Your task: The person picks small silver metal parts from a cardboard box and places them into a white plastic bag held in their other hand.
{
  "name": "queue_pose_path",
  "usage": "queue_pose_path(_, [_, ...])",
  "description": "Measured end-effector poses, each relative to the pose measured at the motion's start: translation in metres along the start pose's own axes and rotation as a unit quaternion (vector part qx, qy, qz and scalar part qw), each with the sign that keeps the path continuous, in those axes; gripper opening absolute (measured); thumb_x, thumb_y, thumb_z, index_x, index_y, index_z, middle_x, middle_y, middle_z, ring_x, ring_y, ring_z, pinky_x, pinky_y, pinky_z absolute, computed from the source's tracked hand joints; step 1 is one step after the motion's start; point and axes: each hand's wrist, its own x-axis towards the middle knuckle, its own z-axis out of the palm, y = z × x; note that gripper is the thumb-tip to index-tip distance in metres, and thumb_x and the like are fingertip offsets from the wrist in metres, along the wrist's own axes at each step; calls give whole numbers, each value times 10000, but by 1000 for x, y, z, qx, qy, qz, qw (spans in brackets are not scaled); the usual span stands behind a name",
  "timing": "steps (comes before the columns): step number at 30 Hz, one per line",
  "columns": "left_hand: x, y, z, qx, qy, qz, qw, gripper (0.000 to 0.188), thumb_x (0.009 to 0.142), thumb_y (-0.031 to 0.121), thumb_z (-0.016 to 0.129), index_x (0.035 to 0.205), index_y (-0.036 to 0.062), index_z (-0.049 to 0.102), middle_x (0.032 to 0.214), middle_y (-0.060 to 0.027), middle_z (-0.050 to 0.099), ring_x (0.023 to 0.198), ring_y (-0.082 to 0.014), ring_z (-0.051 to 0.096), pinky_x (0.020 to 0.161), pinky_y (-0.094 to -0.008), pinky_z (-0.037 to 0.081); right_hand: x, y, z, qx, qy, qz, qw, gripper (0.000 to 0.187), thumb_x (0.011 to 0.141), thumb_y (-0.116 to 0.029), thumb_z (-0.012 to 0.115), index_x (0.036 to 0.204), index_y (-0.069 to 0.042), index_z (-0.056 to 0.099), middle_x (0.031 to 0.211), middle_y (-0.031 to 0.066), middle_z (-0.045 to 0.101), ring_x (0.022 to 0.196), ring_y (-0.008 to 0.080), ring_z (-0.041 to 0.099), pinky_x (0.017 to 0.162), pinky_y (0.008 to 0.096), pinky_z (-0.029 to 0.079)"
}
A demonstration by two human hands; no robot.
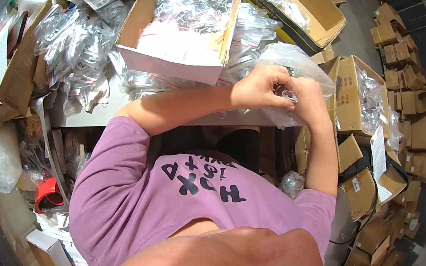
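My left hand (264, 89) and my right hand (310, 102) meet over the right part of the table, with fingers curled. Between them shows a small clear plastic piece (289, 95) with a round end, pinched by the left thumb and fingers. The right fingers are bent in beside it, and what they grip is hidden. A large clear plastic bag (304, 65) lies behind and under both hands, with something dark inside. Left of the hands stands an open cardboard box (171, 65) filled with small zip bags holding metal-looking parts.
Loose zip bags (79, 45) are heaped on the table (82, 112) at the left. An open carton (350, 96) of bagged parts stands at the right, and a longer carton (326, 17) lies behind. Several cardboard boxes (419, 132) are stacked along the far right.
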Motion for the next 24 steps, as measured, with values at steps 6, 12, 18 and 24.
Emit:
queue_pose_path(6, [-1,3,-2,31,-5,-42,999,276,638,121,812,860,31,676,763,-64,595,694,-143,534,594,-265,434,1,0,-14,126,45,87,987,163,678,-39,654,840,-18,639,805,154,656,695,263,638,650,316,495])
queue_pose_path(12, [1,7,-1,56,-9,-73,996,309,626,137,815,879,21,680,775,-96,609,692,-184,562,615,-289,451,-7,1,-31,419,100,145,891,83,760,22,634,842,33,621,801,25,630,754,69,584,694,211,478])
queue_pose_path(18, [-1,6,-1,84,6,-88,993,339,622,148,817,892,2,674,779,-118,616,665,-187,570,614,-286,465,-8,-9,-40,430,51,125,893,111,778,-7,638,884,25,635,816,26,633,766,80,594,714,225,481])
queue_pose_path(24, [-2,7,-2,69,1,-109,992,342,617,139,814,892,-6,671,775,-117,612,663,-165,569,610,-281,466,0,-9,-28,125,14,124,984,220,720,-75,660,938,-39,664,860,171,661,780,291,653,717,347,511])
